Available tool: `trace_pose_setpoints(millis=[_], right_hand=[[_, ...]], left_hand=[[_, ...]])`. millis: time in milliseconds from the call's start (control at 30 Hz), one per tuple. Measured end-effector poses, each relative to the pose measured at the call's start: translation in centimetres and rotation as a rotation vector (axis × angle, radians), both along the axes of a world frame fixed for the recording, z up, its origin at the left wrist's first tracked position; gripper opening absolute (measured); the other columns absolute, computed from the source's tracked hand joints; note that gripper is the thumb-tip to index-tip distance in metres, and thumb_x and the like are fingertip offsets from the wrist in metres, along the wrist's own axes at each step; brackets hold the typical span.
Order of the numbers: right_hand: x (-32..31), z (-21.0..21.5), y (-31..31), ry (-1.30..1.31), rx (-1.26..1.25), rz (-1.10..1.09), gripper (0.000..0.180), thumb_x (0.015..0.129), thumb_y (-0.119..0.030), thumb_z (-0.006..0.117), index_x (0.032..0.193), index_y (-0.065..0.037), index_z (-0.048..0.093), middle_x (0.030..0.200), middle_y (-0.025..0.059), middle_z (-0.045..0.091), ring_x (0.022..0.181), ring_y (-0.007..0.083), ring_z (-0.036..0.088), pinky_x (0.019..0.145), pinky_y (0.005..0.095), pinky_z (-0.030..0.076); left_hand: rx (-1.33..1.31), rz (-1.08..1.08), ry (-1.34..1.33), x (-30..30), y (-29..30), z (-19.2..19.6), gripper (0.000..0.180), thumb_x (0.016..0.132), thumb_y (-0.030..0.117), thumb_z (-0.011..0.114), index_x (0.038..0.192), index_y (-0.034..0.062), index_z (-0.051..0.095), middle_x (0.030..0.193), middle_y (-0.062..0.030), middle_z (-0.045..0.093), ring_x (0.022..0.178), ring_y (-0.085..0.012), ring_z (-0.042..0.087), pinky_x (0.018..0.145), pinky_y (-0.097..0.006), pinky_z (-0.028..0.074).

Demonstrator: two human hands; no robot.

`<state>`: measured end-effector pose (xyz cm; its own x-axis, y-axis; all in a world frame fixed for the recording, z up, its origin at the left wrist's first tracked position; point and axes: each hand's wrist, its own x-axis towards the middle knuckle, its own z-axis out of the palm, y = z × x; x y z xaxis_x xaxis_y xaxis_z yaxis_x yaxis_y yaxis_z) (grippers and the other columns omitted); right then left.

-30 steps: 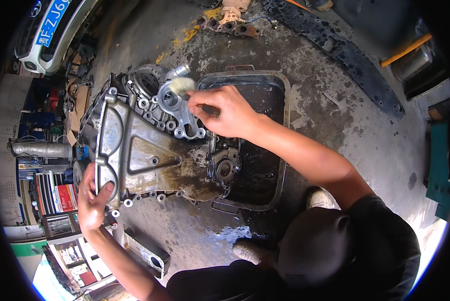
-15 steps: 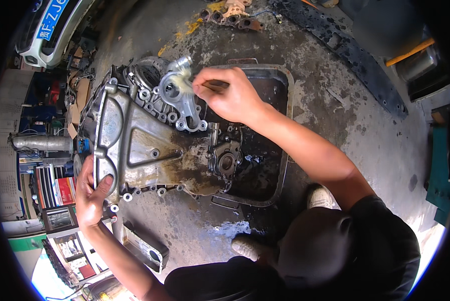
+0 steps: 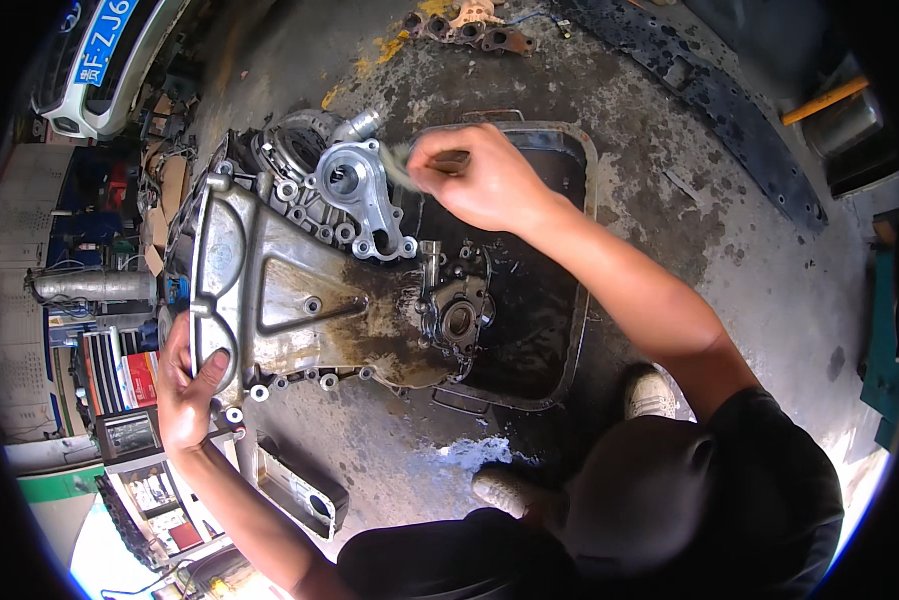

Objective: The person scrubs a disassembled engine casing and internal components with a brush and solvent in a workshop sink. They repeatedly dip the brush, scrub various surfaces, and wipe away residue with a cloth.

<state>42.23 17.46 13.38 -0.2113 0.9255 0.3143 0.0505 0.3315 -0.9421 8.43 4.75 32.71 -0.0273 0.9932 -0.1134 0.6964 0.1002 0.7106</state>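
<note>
Here, the grimy, oil-stained engine cover (image 3: 299,290) is gripped by the left hand (image 3: 184,385); the right hand (image 3: 479,180) clutches a brush (image 3: 419,162).

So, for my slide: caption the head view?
Left hand steadies grimy grey metal engine cover; right hand brushes it over black tray.

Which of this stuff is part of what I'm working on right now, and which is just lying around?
In use: engine cover, brush in right hand, left hand steadying cover, black drain tray.
Lying about: small metal tray, manifold part, black strip.
</note>
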Motion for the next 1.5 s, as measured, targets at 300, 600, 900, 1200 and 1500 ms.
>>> trace_pose_setpoints(millis=[300, 600, 900, 1200, 1500], right_hand=[[3.1, -14.9, -3.9, -0.946, -0.089, 0.194, 0.021, 0.082, -0.012, 0.061, 0.101, -0.007, 0.069, 0.108, 0.0173, 0.069, 0.095, 0.0357, 0.067, 0.086, 0.0444, 0.053], [0.4, -9.0, 0.3, 0.046, -0.174, 0.246, 0.017, 0.094, -0.014, 0.068, 0.107, -0.005, 0.062, 0.087, 0.0005, 0.067, 0.081, 0.0082, 0.061, 0.075, 0.0253, 0.05], [-5.8, -6.6, 4.5, 0.026, -0.034, 0.27, 0.028, 0.082, -0.025, 0.082, 0.076, -0.004, 0.064, 0.065, -0.0009, 0.062, 0.063, 0.0049, 0.053, 0.057, 0.0245, 0.045], [-1.1, -14.9, 7.0, -0.264, -0.168, -0.171, 0.018, 0.091, -0.02, 0.064, 0.088, -0.003, 0.065, 0.081, 0.0132, 0.07, 0.078, 0.0212, 0.068, 0.07, 0.0378, 0.053], [7.8, -16.5, -1.6, -0.743, 0.288, -0.274, 0.014, 0.086, -0.017, 0.064, 0.095, -0.007, 0.067, 0.095, 0.0161, 0.07, 0.088, 0.0349, 0.069, 0.078, 0.0431, 0.056]], left_hand=[[0.12, -0.016, 0.014, -1.8, -0.4, -1.2, 0.059, 0.083, 0.012, 0.076, 0.134, -0.0039, 0.05, 0.102, -0.0015, 0.065, 0.089, -0.0072, 0.057, 0.08, -0.02, 0.042], [0.128, 0.004, 0.019, -2.0, -0.7, -1.4, 0.055, 0.082, 0.015, 0.077, 0.128, -0.0013, 0.052, 0.096, 0.0014, 0.064, 0.084, -0.0056, 0.056, 0.076, -0.019, 0.039], [0.159, 0.012, 0.077, -2.9, -0.7, -1.3, 0.063, 0.08, 0.017, 0.079, 0.132, -0.0037, 0.05, 0.105, -0.0018, 0.062, 0.094, -0.0095, 0.056, 0.085, -0.023, 0.04], [0.202, 0.047, 0.315, -7.1, -2.0, -0.5, 0.081, 0.081, 0.023, 0.078, 0.145, -0.0074, 0.039, 0.14, -0.0144, 0.05, 0.123, -0.0214, 0.046, 0.106, -0.034, 0.031], [0.026, 0.293, 0.531, -1.4, -1.5, 0.2, 0.069, 0.084, 0.03, 0.075, 0.142, 0.0052, 0.048, 0.146, -0.0204, 0.046, 0.134, -0.0318, 0.044, 0.112, -0.045, 0.034]])
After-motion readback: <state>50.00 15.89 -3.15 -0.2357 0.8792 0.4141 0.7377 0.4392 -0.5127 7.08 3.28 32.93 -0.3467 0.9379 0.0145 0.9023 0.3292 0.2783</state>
